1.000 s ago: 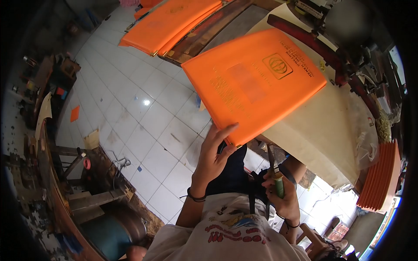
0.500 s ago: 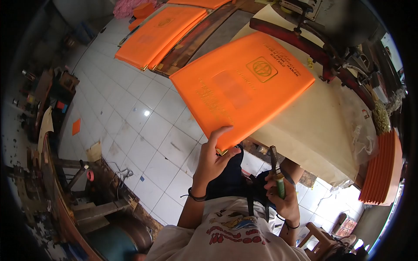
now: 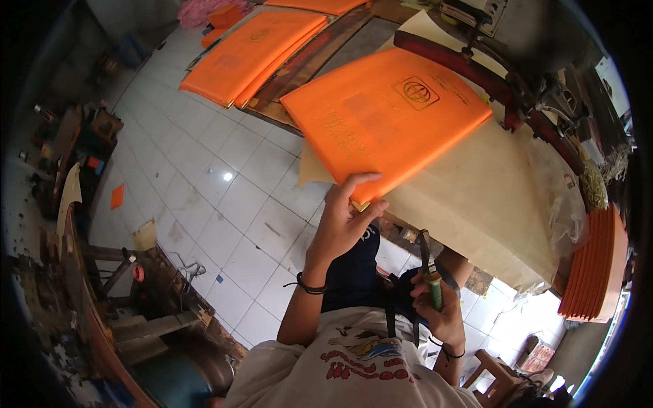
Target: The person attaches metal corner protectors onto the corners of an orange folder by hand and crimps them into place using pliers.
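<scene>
Left fingers (image 3: 353, 182) hold the orange folder (image 3: 415, 139), apparently tilted flatter than before.

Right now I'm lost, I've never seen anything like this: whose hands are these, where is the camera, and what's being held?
There is no robot here: these are a person's two bare hands, seen by a camera worn on their head, looking forward and down. That is why the shirt shows at the bottom.

The left hand pinches a corner of an orange folder with gold print. The right hand grips a green-handled tool, its tip pointing up; I can't tell its exact kind.

Pale brown paper covers part of the work table, and more orange folders lie beyond.
</scene>
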The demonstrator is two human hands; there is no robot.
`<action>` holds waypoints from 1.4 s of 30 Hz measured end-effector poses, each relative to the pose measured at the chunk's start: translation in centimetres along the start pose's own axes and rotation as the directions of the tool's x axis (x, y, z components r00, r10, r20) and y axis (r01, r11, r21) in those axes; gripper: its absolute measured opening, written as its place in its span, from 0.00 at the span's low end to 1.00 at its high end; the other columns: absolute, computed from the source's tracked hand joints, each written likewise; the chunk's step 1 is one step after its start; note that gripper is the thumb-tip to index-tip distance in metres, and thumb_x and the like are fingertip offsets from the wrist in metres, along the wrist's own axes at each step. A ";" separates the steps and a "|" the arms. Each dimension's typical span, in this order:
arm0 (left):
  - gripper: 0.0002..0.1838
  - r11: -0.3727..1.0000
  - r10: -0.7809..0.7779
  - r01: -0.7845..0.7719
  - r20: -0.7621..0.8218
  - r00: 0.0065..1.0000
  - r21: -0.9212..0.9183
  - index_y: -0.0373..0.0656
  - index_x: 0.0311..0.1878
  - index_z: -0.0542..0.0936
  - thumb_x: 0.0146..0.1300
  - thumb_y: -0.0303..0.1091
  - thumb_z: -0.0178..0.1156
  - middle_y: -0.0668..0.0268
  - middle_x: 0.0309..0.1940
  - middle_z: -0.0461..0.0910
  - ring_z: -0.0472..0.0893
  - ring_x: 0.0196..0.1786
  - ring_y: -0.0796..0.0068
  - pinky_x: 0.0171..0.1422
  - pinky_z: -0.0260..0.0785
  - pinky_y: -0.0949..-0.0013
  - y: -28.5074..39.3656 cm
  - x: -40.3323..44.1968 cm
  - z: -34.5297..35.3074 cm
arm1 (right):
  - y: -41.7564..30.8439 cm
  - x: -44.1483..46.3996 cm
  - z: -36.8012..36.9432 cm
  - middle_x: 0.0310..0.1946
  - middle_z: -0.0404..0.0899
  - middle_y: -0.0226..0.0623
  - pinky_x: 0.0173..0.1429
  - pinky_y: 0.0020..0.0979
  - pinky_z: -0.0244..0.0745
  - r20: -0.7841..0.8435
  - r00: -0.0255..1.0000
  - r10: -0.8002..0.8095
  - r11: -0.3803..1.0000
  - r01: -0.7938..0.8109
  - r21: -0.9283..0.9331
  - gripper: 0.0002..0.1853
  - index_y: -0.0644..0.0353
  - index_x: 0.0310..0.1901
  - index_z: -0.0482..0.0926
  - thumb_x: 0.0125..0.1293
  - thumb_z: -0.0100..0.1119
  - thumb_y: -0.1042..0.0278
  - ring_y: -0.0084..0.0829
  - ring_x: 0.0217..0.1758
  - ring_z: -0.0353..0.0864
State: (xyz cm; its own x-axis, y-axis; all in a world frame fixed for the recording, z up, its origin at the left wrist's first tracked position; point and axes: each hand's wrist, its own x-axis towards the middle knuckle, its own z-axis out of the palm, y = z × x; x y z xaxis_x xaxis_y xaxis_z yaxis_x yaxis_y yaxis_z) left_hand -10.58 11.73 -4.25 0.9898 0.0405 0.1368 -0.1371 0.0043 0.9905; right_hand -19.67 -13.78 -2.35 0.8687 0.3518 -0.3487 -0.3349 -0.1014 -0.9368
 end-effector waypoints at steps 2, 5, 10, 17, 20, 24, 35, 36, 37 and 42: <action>0.19 0.999 0.026 -0.026 0.009 1.000 0.038 0.40 0.65 0.73 0.73 0.29 0.61 0.61 0.44 0.83 0.83 0.45 0.78 0.52 0.75 0.72 0.4 -0.5 -0.4 | 0.3 0.0 -0.2 0.46 0.79 0.34 0.47 0.23 0.72 -0.002 1.000 0.025 0.999 -0.025 -0.028 0.20 0.68 0.51 0.77 0.55 0.53 0.86 0.21 0.39 0.75; 0.20 0.961 0.089 -0.086 0.001 0.996 0.263 0.41 0.65 0.74 0.72 0.29 0.61 0.60 0.47 0.84 0.83 0.46 0.79 0.53 0.73 0.72 -0.4 -0.8 -1.0 | 0.8 0.3 0.1 0.45 0.79 0.35 0.47 0.23 0.72 -0.002 1.000 0.008 1.000 -0.008 -0.022 0.22 0.68 0.53 0.76 0.54 0.53 0.86 0.21 0.39 0.76; 0.19 0.935 0.158 -0.114 -0.107 0.982 0.335 0.43 0.63 0.77 0.70 0.29 0.63 0.62 0.43 0.87 0.78 0.35 0.87 0.37 0.66 0.77 -0.3 -0.7 0.2 | 0.7 0.8 0.4 0.47 0.78 0.35 0.47 0.23 0.72 0.043 0.999 -0.008 0.999 0.009 -0.034 0.20 0.69 0.52 0.76 0.55 0.53 0.86 0.21 0.39 0.75; 0.25 0.925 0.226 -0.211 -0.012 0.974 0.317 0.42 0.67 0.75 0.68 0.29 0.65 0.64 0.42 0.88 0.78 0.35 0.85 0.40 0.67 0.76 -0.4 -0.7 -0.9 | -0.2 1.0 1.3 0.47 0.77 0.35 0.47 0.23 0.72 0.069 0.997 -0.018 1.000 0.019 -0.019 0.16 0.69 0.46 0.77 0.54 0.52 0.87 0.20 0.39 0.75; 0.27 0.951 0.211 -0.235 0.134 0.968 0.201 0.41 0.69 0.73 0.68 0.32 0.65 0.62 0.47 0.87 0.80 0.40 0.80 0.48 0.70 0.73 -0.4 -0.2 -2.8 | 0.4 1.2 1.0 0.47 0.78 0.36 0.46 0.23 0.72 0.081 0.996 -0.023 0.999 0.025 -0.030 0.17 0.69 0.47 0.76 0.54 0.52 0.87 0.20 0.39 0.75; 0.27 0.969 0.164 -0.196 0.199 0.966 0.152 0.41 0.69 0.73 0.69 0.36 0.65 0.60 0.55 0.85 0.82 0.46 0.75 0.55 0.72 0.71 -0.9 0.2 -3.4 | 0.2 1.5 1.0 0.48 0.78 0.37 0.45 0.23 0.72 0.096 0.995 0.014 0.998 -0.008 -0.062 0.17 0.69 0.47 0.77 0.54 0.52 0.87 0.21 0.39 0.75; 0.25 0.962 0.154 -0.188 0.177 0.972 0.198 0.44 0.66 0.77 0.67 0.36 0.67 0.61 0.61 0.81 0.82 0.55 0.70 0.58 0.75 0.67 -0.7 0.1 -3.4 | -0.2 3.0 2.3 0.53 0.78 0.41 0.47 0.26 0.75 0.224 0.971 -0.087 0.985 0.117 -0.125 0.17 0.70 0.47 0.78 0.54 0.51 0.87 0.25 0.39 0.79; 0.25 0.964 0.153 -0.189 0.191 0.970 0.188 0.45 0.66 0.77 0.67 0.36 0.67 0.61 0.61 0.80 0.82 0.55 0.70 0.58 0.75 0.67 -0.2 0.2 -3.5 | -0.4 3.0 2.5 0.53 0.79 0.41 0.47 0.26 0.75 0.229 0.969 -0.087 0.983 0.120 -0.136 0.17 0.70 0.47 0.78 0.54 0.51 0.87 0.25 0.40 0.79; 0.25 0.965 0.153 -0.190 0.206 0.966 0.178 0.45 0.66 0.77 0.67 0.36 0.67 0.61 0.62 0.80 0.82 0.55 0.69 0.58 0.76 0.67 0.1 0.4 -3.6 | -0.6 2.9 2.6 0.53 0.79 0.41 0.48 0.26 0.75 0.216 0.974 -0.064 0.988 0.093 -0.125 0.16 0.70 0.46 0.78 0.55 0.52 0.87 0.25 0.40 0.79; 0.25 0.960 0.162 -0.201 0.200 0.966 0.192 0.46 0.67 0.77 0.67 0.34 0.67 0.61 0.60 0.80 0.82 0.54 0.69 0.56 0.77 0.67 -0.5 0.5 -3.6 | -0.1 2.2 2.7 0.54 0.79 0.41 0.50 0.26 0.75 0.149 0.989 -0.020 0.994 0.035 -0.099 0.16 0.70 0.46 0.78 0.55 0.52 0.86 0.24 0.43 0.79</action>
State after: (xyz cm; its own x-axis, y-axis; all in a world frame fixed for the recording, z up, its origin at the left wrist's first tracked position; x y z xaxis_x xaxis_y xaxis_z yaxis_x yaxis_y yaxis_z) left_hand -10.16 15.39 -4.66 0.9420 -0.1605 0.2949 -0.3232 -0.1962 0.9258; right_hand -18.67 -10.49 -2.99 0.8110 0.4886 -0.3218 -0.2668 -0.1807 -0.9467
